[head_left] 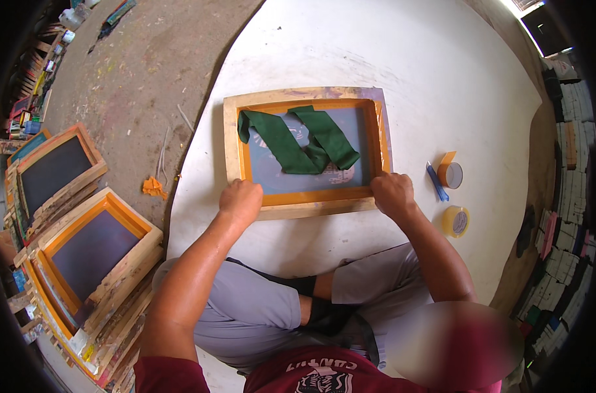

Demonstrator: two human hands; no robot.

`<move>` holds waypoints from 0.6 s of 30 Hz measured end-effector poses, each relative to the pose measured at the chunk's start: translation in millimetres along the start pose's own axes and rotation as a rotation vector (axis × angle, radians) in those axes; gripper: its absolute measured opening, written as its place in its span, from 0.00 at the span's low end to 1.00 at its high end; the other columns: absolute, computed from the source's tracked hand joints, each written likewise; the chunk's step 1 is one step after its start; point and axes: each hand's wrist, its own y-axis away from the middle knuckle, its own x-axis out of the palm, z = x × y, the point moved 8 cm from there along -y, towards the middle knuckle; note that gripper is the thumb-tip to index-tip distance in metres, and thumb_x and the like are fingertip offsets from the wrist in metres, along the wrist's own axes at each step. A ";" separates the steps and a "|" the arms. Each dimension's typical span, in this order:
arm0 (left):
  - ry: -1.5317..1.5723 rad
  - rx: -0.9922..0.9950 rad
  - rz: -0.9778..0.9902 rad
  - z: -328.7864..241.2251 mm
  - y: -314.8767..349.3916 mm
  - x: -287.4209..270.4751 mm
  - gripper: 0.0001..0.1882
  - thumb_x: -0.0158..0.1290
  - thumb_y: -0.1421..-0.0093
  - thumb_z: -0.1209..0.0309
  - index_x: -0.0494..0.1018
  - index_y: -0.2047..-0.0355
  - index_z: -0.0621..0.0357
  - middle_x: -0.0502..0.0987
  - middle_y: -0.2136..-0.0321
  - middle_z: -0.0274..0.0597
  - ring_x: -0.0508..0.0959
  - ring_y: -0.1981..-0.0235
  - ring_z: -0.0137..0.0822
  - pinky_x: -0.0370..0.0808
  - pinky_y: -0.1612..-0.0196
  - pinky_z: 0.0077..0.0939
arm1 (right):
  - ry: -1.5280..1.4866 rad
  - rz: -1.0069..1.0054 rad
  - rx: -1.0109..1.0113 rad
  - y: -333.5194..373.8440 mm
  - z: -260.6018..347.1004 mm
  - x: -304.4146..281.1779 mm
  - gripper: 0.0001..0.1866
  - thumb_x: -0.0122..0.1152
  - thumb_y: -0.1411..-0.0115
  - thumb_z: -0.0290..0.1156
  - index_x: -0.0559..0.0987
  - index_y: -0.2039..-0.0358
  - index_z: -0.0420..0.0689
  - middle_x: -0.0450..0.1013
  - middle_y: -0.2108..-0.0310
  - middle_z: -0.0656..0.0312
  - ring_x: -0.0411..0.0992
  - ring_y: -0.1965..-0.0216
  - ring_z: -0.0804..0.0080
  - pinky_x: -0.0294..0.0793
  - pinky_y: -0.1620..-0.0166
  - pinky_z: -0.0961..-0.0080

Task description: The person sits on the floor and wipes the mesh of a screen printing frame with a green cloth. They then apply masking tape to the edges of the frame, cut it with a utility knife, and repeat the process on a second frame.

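A wooden screen-printing frame [304, 93] lies in front of me, its inner edges lined with orange tape and its mesh [271, 175] facing up. Across the mesh is a folded strip of dark green cloth [327, 137]. My left hand [241, 200] is closed over the near left corner of the frame. At the near right corner, my right hand [394, 192] grips the wood the same way. Neither hand touches the cloth. A pale printed design shows partly on the mesh, with the cloth covering some of it.
Right of the frame lie a blue cutter knife [437, 182], a roll of orange tape [443, 174] and a yellowish tape roll [446, 221], all on a white sheet [376, 52]. Stacked screen frames [137, 219] stand at the left, near crumpled orange tape [154, 188] on the floor.
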 end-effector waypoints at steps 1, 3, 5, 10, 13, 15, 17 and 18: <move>-0.003 0.006 0.004 -0.9 -0.1 -0.7 0.07 0.57 0.44 0.81 0.85 0.70 0.63 0.84 0.67 0.57 0.84 0.59 0.54 0.83 0.57 0.45 | -0.005 -0.001 -0.003 0.4 -0.1 -0.3 0.07 0.62 0.42 0.27 0.86 0.74 0.49 0.83 0.72 0.60 0.85 0.67 0.62 0.81 0.66 0.63; -0.012 0.006 0.034 -2.6 -0.5 -1.1 0.07 0.57 0.43 0.79 0.85 0.68 0.62 0.84 0.66 0.56 0.84 0.57 0.53 0.83 0.56 0.45 | -0.015 -0.004 -0.010 1.0 0.2 -0.7 0.07 0.62 0.41 0.27 0.86 0.74 0.49 0.83 0.71 0.59 0.85 0.67 0.62 0.81 0.66 0.64; -0.024 -0.006 0.085 -3.5 -0.4 -3.5 0.08 0.56 0.40 0.77 0.85 0.65 0.60 0.85 0.63 0.54 0.84 0.54 0.51 0.84 0.54 0.43 | 0.007 0.014 0.002 -0.1 1.6 -1.5 0.08 0.62 0.41 0.27 0.87 0.74 0.50 0.83 0.72 0.60 0.85 0.67 0.62 0.81 0.66 0.65; -0.002 -0.007 0.050 -1.6 -1.7 -2.3 0.06 0.58 0.43 0.79 0.85 0.68 0.62 0.84 0.66 0.56 0.85 0.59 0.54 0.83 0.56 0.45 | 0.028 0.044 0.001 -1.2 3.7 -4.3 0.08 0.62 0.40 0.28 0.87 0.73 0.51 0.84 0.72 0.61 0.85 0.67 0.63 0.81 0.66 0.66; -0.011 -0.003 0.046 -1.2 -2.5 -2.1 0.06 0.58 0.43 0.79 0.85 0.69 0.62 0.84 0.66 0.56 0.85 0.59 0.54 0.83 0.56 0.45 | 0.046 0.082 0.006 -2.0 5.7 -3.8 0.08 0.62 0.40 0.28 0.87 0.73 0.51 0.84 0.72 0.62 0.85 0.66 0.64 0.81 0.67 0.67; -0.014 -0.003 0.046 -0.7 -2.8 -1.7 0.06 0.58 0.43 0.79 0.85 0.69 0.61 0.84 0.66 0.55 0.85 0.59 0.54 0.83 0.56 0.45 | 0.052 0.103 -0.001 -2.0 7.5 -4.9 0.08 0.62 0.39 0.28 0.88 0.72 0.51 0.84 0.72 0.62 0.86 0.66 0.64 0.81 0.67 0.67; -0.015 -0.004 0.051 -0.4 -3.2 -0.8 0.06 0.58 0.43 0.79 0.85 0.69 0.61 0.84 0.67 0.55 0.85 0.59 0.54 0.83 0.57 0.45 | 0.061 0.110 0.002 -2.4 8.9 -6.1 0.08 0.63 0.39 0.28 0.88 0.71 0.51 0.84 0.71 0.62 0.86 0.66 0.64 0.82 0.67 0.68; -0.014 -0.005 0.052 -0.3 -3.3 -1.0 0.06 0.58 0.43 0.79 0.85 0.69 0.61 0.84 0.67 0.55 0.85 0.59 0.54 0.83 0.57 0.45 | 0.066 0.114 0.003 -2.6 9.5 -6.6 0.08 0.63 0.39 0.28 0.88 0.71 0.51 0.84 0.71 0.62 0.86 0.66 0.64 0.82 0.67 0.68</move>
